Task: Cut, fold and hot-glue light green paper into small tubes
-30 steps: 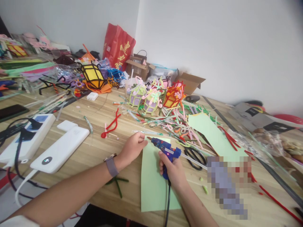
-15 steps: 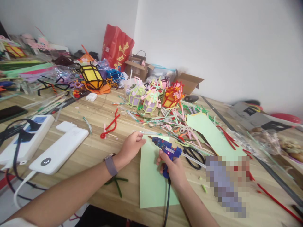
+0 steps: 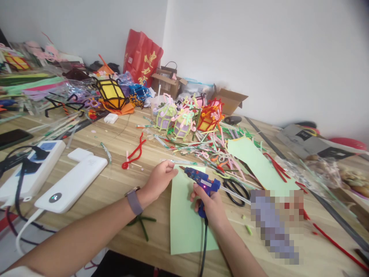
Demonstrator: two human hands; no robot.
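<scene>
My right hand (image 3: 211, 207) is wrapped round the grip of a blue hot glue gun (image 3: 201, 181) with a small red light lit on its side. A clear glue stick (image 3: 235, 195) sticks out of its back, and its nozzle points left toward my left fingertips, a small gap away. My left hand (image 3: 161, 180), a watch on its wrist, has thumb and fingers pinched together at the top left corner of a light green sheet (image 3: 184, 227). Whatever lies between those fingers is hidden. The sheet lies flat under the glue gun.
Black-handled scissors (image 3: 238, 192) lie right of the glue gun. A white power bank (image 3: 72, 184) and a power strip (image 3: 34, 169) are on the left. Behind stand small pipe-cleaner lanterns (image 3: 183, 123) among scattered scraps. A second green sheet (image 3: 259, 165) lies right; a black cord (image 3: 204, 246) trails frontward.
The view has shifted slightly. A small gap has opened between my left fingertips and the nozzle; both hands otherwise keep nearly the same pose.
</scene>
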